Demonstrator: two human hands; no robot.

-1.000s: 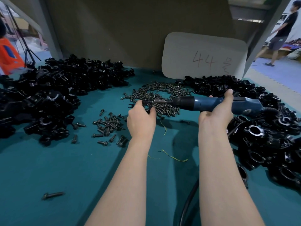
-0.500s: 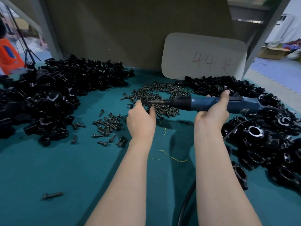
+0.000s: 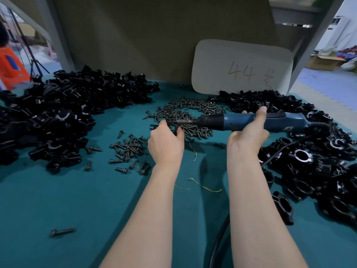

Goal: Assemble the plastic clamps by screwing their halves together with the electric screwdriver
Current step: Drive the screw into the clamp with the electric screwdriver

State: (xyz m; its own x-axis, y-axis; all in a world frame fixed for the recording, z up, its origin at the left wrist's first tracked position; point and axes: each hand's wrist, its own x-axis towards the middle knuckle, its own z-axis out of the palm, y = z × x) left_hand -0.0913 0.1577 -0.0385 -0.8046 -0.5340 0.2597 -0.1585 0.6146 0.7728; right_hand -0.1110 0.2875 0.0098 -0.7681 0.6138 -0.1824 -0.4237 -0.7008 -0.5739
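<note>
One clamp (image 3: 172, 126) is in work. The left hand (image 3: 166, 146) grips it with fingers and thumb curled round it, raised above the teal table mat (image 3: 58, 200) on the near side of the main screw heap (image 3: 190, 113). The right hand (image 3: 248, 134) is wrapped round the blue body of the electric screwdriver (image 3: 233, 122), with one finger laid over the top of the housing. The tool lies roughly level and points left. Its bit (image 3: 183, 121) meets the clamp at the left hand. The fingers and the dark plastic hide whether a screw sits on the bit and how deep it is driven.

Status of work, judged from how the parts lie:

- Right pile (image 3: 318, 161): many pieces show closed ring openings, which suggests finished clamps. The pile runs from the far side, below the white card, to the near right.
- Left pile (image 3: 58, 117): several pieces show open half-round saddles, which suggests unjoined halves. This pile is large, so a substantial share of the job appears to remain.
- Screw supply: ample. Besides the main heap, a smaller screw group (image 3: 129, 149) lies to its near left. A single screw (image 3: 61, 232) lies well apart at the near left.

Left to do: complete the current fastening, place the clamp with the right pile, and repeat for the left pile. No count of either pile can be read.

Other items: the white card (image 3: 241, 68) marked "44" leans at the far side. Yellow-green scraps (image 3: 204, 185) lie between the forearms. A black cable (image 3: 218, 244) leaves at the near edge.
</note>
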